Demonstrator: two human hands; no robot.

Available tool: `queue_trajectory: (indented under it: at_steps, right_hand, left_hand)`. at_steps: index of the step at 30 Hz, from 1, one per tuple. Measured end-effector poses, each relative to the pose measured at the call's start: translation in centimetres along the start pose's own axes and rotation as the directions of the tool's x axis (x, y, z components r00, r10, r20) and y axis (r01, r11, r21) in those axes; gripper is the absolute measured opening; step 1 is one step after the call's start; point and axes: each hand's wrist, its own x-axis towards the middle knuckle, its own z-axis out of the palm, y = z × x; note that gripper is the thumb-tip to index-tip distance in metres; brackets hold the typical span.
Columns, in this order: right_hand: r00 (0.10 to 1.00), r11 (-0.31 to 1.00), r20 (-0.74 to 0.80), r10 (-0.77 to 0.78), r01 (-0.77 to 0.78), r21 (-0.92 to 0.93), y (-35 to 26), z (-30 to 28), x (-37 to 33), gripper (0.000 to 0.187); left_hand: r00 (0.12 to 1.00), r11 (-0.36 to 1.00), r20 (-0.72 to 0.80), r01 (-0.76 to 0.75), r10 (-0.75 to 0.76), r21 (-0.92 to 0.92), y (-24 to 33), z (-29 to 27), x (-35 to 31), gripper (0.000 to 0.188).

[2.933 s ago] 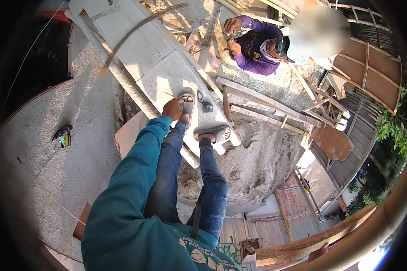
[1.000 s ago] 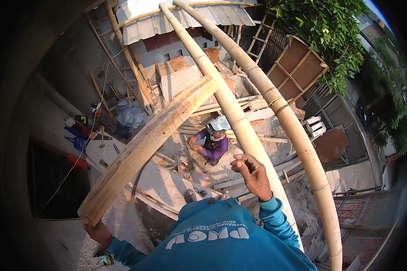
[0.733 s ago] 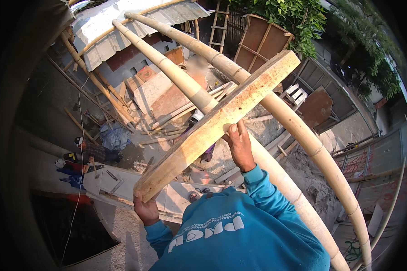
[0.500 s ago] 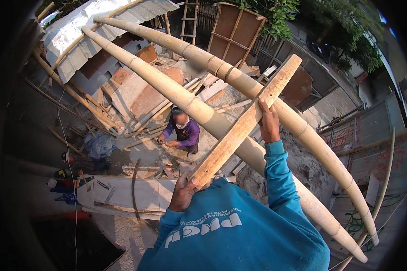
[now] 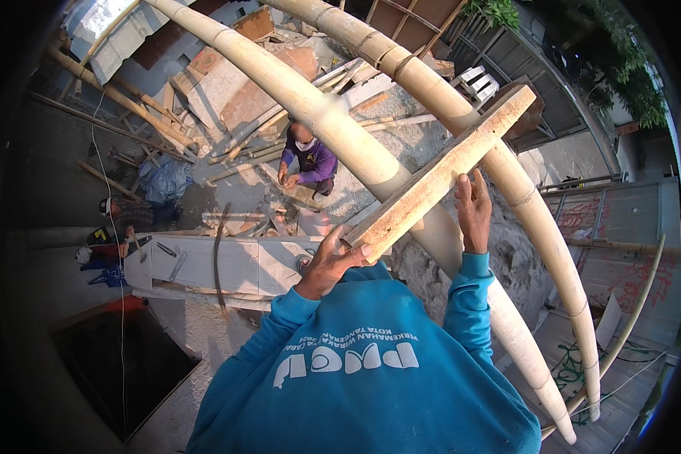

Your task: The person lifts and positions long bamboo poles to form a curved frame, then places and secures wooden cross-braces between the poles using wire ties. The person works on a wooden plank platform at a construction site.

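Note:
A rough wooden plank (image 5: 450, 165) lies slantwise across two thick bamboo poles, its far end beyond the right-hand one. My left hand (image 5: 327, 266) grips the plank's near end, thumb on the near side and fingers partly hidden beneath. Beside the plank's right edge is my right hand (image 5: 474, 216), fingers raised and apart; a fingertip is at the wood, though I cannot tell whether it touches. The left bamboo pole (image 5: 299, 94) passes under the plank close to my left hand. The right bamboo pole (image 5: 533, 200) runs just past my right hand.
Below, a person in purple (image 5: 316, 163) crouches near scattered boards and bamboo. Another person (image 5: 135, 216) is at the left, by a long pale bench (image 5: 238, 265) with hand tools on it. A dark rectangular opening (image 5: 125, 371) lies lower left; metal fencing (image 5: 620, 265) stands at the right.
My right hand has let go of the plank and drawn back to its near edge. My left hand still holds the near end. The whole view has shifted.

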Motion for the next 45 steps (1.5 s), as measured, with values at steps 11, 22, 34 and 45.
queue_trajectory:
  at_steps: [11,22,34,45]
  right_hand:
    - [0.991,0.993,-0.076,-0.108,0.111,0.034,-1.2,0.8,-3.1,0.071]
    - [0.894,0.925,-0.24,-0.378,0.372,-0.07,-10.7,2.3,-9.1,0.061]
    - [0.866,0.924,0.321,-0.383,0.354,0.148,-14.6,18.7,-19.2,0.043]
    - [0.851,0.94,0.399,-0.341,0.322,0.117,-13.2,22.5,-21.0,0.039]
  left_hand:
    - [0.998,0.998,0.041,-0.046,0.044,0.048,-1.8,0.8,0.4,0.084]
    - [0.986,0.954,-0.136,-0.055,0.099,0.296,-8.9,-10.3,-1.9,0.072]
    - [0.903,0.716,-0.427,0.332,-0.052,0.614,-14.7,-25.8,-11.0,0.055]
    - [0.906,0.73,-0.423,0.307,-0.027,0.611,-15.4,-30.4,-12.9,0.061]
